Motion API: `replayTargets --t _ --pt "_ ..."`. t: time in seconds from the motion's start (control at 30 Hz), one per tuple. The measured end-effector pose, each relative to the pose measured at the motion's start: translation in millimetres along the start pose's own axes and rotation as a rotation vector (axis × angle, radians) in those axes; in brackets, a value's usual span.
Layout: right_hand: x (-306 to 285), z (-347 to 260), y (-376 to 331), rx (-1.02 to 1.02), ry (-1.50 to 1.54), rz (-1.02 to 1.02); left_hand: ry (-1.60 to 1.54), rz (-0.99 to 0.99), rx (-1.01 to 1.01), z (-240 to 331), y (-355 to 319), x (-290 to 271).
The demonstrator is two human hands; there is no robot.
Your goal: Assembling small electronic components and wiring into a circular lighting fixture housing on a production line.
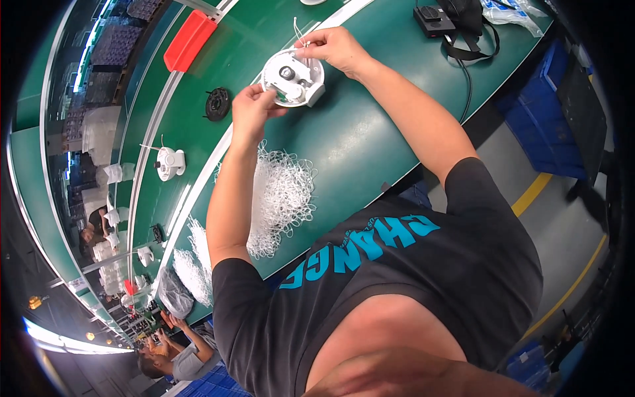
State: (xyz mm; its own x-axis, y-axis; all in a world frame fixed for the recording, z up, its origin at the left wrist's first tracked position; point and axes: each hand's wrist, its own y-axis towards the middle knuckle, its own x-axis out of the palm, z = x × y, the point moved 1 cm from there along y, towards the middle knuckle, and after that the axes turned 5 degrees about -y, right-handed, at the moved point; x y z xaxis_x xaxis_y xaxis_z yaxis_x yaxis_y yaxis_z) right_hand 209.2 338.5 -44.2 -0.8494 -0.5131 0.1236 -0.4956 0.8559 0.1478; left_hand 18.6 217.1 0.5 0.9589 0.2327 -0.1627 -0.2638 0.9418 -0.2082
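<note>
A round white plastic housing (312, 73) with a dark lens-like round part inside is held up over the green bench, its open face turned upward. My left hand (254, 109) is closed on its lower left edge, thumb over the rim. At the housing's upper edge, my right hand (336, 51) pinches a thin white cord (297, 28) that sticks up in a loop past the fingertips. How the cord meets the housing is hidden by those fingers. A heap of white looped cords (283, 198) lies on the bench near my left forearm.
On the line beyond sit a black round part (217, 104), a white device with wires (170, 163) and a red tray (190, 41). A black box with a strap (434, 21) stands at the upper right. Blue crates (546, 109) are at the right; co-workers (188, 357) sit lower left.
</note>
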Motion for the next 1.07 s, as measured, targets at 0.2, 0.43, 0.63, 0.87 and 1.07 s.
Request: replayTargets --t 0.2,0.43,0.63,0.87,1.07 --pt "-2.5 -10.3 -12.4 -0.05 -0.018 0.032 0.043 -0.033 -0.111 6.7 -18.6 19.6" --pt "-3.0 -18.5 -8.5 -0.22 -0.322 -0.04 0.033 -0.057 -0.182 -0.6 -19.8 18.1" --pt "0.0 -22.3 -12.0 -0.223 -0.106 -0.127 -0.027 -0.087 -0.266 -0.8 -23.7 15.7" --pt "0.0 -16.1 -10.3 -0.058 0.359 -0.179 -0.018 -0.165 -0.319 0.3 -35.3 17.2" --pt "1.2 -17.4 -10.7 0.092 0.365 -0.234 0.003 -0.335 -0.494 8.5 -43.4 19.5"
